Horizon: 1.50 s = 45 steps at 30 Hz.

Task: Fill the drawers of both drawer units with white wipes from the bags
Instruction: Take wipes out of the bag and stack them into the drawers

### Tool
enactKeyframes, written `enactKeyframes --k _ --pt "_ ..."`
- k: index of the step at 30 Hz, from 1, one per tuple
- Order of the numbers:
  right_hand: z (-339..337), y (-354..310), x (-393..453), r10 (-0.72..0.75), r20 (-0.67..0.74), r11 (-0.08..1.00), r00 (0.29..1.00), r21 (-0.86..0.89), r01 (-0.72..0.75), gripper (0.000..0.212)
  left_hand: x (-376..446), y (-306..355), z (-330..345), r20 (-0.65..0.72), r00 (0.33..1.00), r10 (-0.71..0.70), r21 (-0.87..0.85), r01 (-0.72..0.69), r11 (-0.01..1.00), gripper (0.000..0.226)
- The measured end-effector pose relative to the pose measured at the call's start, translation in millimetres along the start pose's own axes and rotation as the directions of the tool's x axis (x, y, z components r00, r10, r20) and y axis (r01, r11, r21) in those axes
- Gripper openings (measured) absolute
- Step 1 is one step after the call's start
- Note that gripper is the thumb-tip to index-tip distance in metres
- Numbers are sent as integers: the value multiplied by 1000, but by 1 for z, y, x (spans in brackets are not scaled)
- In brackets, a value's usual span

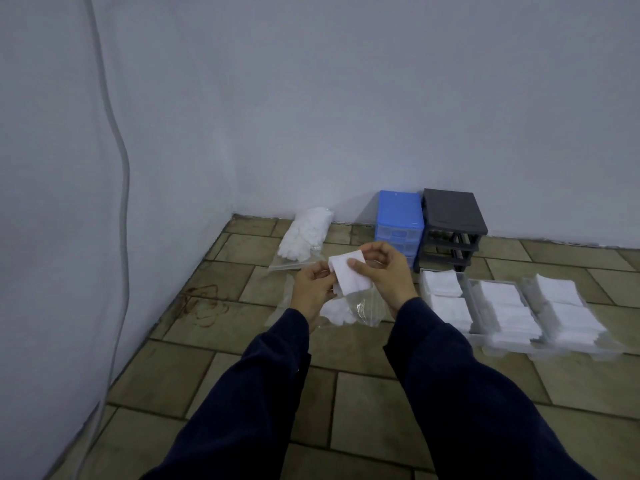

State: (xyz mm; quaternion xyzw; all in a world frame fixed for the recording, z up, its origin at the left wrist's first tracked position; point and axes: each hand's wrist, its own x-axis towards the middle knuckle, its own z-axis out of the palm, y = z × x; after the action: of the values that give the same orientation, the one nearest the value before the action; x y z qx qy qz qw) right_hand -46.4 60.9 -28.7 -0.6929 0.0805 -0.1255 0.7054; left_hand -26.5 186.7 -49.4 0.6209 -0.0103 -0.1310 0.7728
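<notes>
Two hands meet over the tiled floor, and most of what lies beneath them is masked. At far left a pale cable hangs down the wall and runs out of frame at top and bottom. A reddish stain marks the tiles near the corner. Against the far wall lies a full bag of white wipes, its lower edge tucked behind the left hand. That hand's grip is a pinch: its curled fingers hold the left edge of a folded wipe, though the fingertips themselves are hidden behind the cloth. The right hand holds the same wipe from the other side, thumb pressed on its face and fingers curled behind. Below the hands a second, nearly flat bag lies on the floor, a few wipes showing through the plastic; how many cannot be told. Behind the right hand stands a blue unit, its lower drawers partly covered by the fingers. Just beside it is a dark unit with bare slots. Three clear drawers sit on the floor at right, side by side, each heaped with stacked wipes; their front rims are hard to make out.
</notes>
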Motion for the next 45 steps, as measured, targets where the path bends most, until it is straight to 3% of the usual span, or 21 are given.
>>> enactKeyframes --k 7,17,19,23,27,33,40,45 --pt "7 7 1 -119 -107 987 987 -123 106 25 -7 1 1 56 998 1 -65 3 998 17" --pt "1 7 -1 -248 -113 942 962 -261 212 28 -7 8 8 102 994 -34 -137 48 989 21" --pt "-6 9 -2 -198 -74 949 977 -265 172 31 -6 8 11 100 994 -40 -157 55 986 22" --pt "-22 19 -3 43 61 987 997 -159 -33 47 2 5 19 100 994 -44 -148 59 987 27" --pt "-42 26 0 97 -60 995 993 -11 -98 32 9 -2 39 116 992 -45 -101 57 993 28" --pt "-91 27 12 107 -160 994 981 45 -101 15 20 -14 71 132 990 -54 -6 56 998 25" --pt "-154 31 37 68 -309 975 949 -181 -128 16 35 -33 104 147 984 -104 98 90 991 16" --pt "-163 40 46 123 -289 924 949 -316 -216 21 46 -42 115 113 984 -136 175 115 978 22"
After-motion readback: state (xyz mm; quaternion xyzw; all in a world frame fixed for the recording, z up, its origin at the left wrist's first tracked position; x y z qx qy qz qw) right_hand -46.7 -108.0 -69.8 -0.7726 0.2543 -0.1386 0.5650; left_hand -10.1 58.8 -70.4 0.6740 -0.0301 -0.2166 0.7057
